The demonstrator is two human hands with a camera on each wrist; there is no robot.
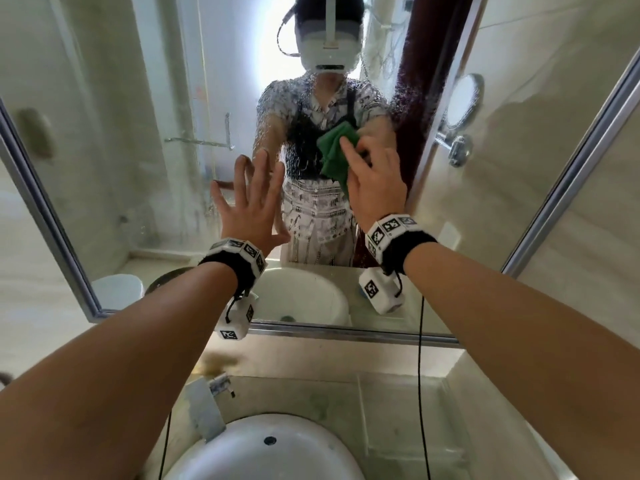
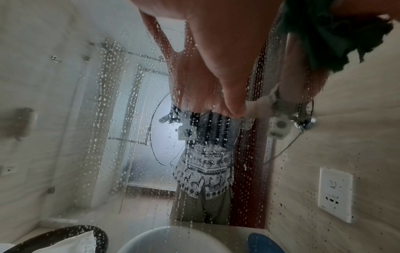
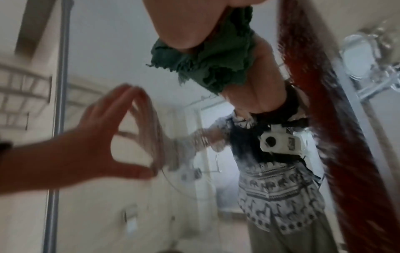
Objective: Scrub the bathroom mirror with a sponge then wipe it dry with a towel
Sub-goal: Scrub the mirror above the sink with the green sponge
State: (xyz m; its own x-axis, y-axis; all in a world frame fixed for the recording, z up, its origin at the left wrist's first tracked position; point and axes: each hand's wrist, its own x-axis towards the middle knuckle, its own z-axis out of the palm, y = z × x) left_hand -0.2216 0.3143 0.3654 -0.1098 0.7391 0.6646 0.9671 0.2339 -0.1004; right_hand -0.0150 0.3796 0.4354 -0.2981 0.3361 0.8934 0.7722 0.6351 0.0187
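Two hands on one mirror (image 1: pixel 145 140); right hand (image 1: pixel 375 183) presses one towel (image 1: pixel 334 152) (green).

The bathroom mirror (image 1: pixel 145 161) stands upright on the wall above the counter, framed in a thin silver metal edge. Its glass is wet: beads and runs of water cover the middle, thickest around the reflected torso. A green towel (image 1: pixel 334 155), crumpled into folds with a frayed edge, is pressed flat against the glass right of centre, at mid height, well above the mirror's lower edge.
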